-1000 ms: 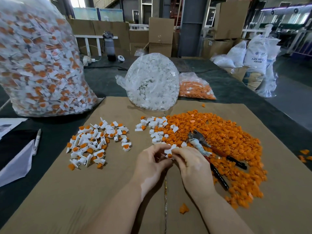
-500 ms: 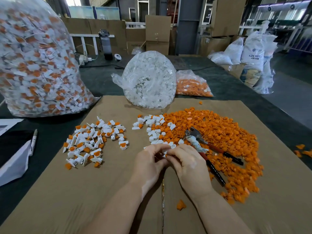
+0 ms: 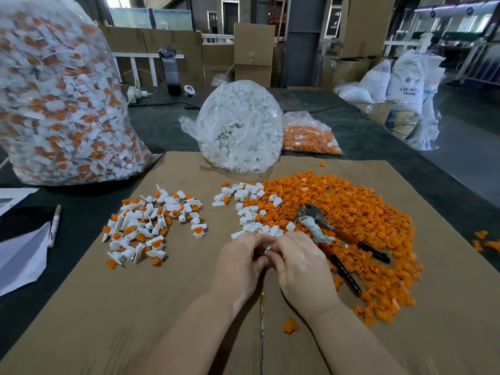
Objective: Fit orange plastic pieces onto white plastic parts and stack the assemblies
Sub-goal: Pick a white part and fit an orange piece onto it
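**White plastic part held between both hands at the centre of the cardboard sheet**

White plastic part (image 3: 267, 249): only a small sliver shows between the fingertips of the two hands, above the cardboard sheet (image 3: 135, 307); whether an orange piece is seated on it cannot be determined.

Far left: large clear bag (image 3: 59, 104) filled with white-and-orange assemblies, standing on the dark table (image 3: 162, 131). Beside it, a marker pen (image 3: 55, 226) and white paper (image 3: 21, 255).

Left of centre on the cardboard: loose pile of finished assemblies (image 3: 151, 226), white parts with orange inserts, well apart from the hands.

Centre: left hand (image 3: 240, 263) and right hand (image 3: 300, 269) meet with fingers curled, both pinching the white part. Just beyond them lies a small cluster of bare white parts (image 3: 249, 209). Behind it, a clear bag of white parts (image 3: 240, 125).

Right: broad heap of orange plastic pieces (image 3: 359, 223). Pliers (image 3: 335, 242) with red-and-black handles lie on the heap, near the right hand. Behind it, a smaller bag of orange pieces (image 3: 308, 135).
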Demonstrator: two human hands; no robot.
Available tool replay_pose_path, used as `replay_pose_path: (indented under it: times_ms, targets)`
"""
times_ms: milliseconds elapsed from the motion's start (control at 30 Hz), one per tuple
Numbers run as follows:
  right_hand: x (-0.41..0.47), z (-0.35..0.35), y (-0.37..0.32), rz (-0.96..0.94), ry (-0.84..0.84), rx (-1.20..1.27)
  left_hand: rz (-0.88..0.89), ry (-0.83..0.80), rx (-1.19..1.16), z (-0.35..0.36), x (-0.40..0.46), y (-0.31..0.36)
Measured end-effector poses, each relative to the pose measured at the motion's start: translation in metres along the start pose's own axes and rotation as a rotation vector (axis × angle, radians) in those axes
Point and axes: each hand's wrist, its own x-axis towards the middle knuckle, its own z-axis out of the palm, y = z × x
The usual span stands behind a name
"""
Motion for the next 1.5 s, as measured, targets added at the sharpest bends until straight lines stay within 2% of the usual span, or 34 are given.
replay_pose_path:
  times_ms: [133, 300, 600, 833, 1367, 1500]
  targets:
    - [0.0000, -0.0001, 0.0022, 0.030, 0.004, 0.049, -0.046, 0.029, -0.055, 0.0003, 0.0003, 0.0002]
    - [0.0011, -0.0023, 0.0073, 0.217, 0.104, 0.231, -0.152, 0.029, -0.189, -0.0019, 0.0020, -0.0020]
    - [0.0008, -0.0016, 0.0050, 0.062, 0.001, 0.140, -0.100, 0.028, -0.144, 0.0006, 0.0013, -0.0038]
    - [0.0009, 0.0017, 0.0040, 0.001, 0.012, 0.052, -0.060, 0.025, -0.101, 0.0010, -0.0005, -0.0018]
    - [-0.0010, 0.0035, 0.0046, 0.024, -0.021, 0.006, -0.027, 0.009, -0.052, 0.0023, -0.0002, -0.0026]
    - [-0.0010, 0.0019, 0.0072, 0.096, 0.009, 0.119, -0.079, 0.044, -0.115, 0.0015, 0.0002, -0.0036]
